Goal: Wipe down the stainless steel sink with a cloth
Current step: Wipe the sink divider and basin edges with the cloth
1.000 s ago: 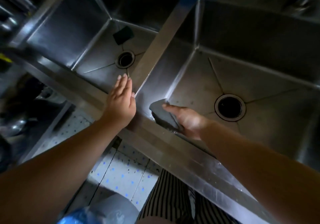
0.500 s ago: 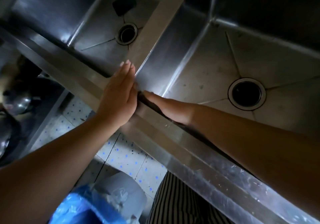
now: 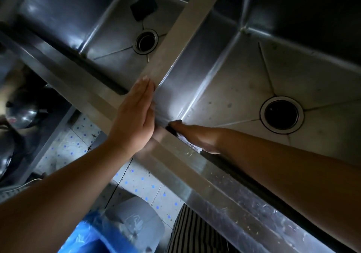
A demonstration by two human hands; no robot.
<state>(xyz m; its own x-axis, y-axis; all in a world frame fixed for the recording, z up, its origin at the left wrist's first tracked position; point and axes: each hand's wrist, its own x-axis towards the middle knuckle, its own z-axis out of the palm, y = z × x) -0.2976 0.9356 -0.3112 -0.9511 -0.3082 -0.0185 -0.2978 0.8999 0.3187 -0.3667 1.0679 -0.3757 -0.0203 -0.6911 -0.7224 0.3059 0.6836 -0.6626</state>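
Dim, bluish picture: glare streaks the sink (image 3: 195, 88) walls, corners fall black, edges bend and blur.

- Two sink basins (image 3: 224, 88); two round drains (image 3: 281, 114)
- One dark square pad (image 3: 144, 6)
- Two hands (image 3: 134, 115)
- One grey bin (image 3: 136, 221) with blue liner

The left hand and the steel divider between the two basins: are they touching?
Touching. In the head view the left hand lies flat, fingers straight, on the front rim where the divider joins it, and its fingertips rest on the divider's near end.
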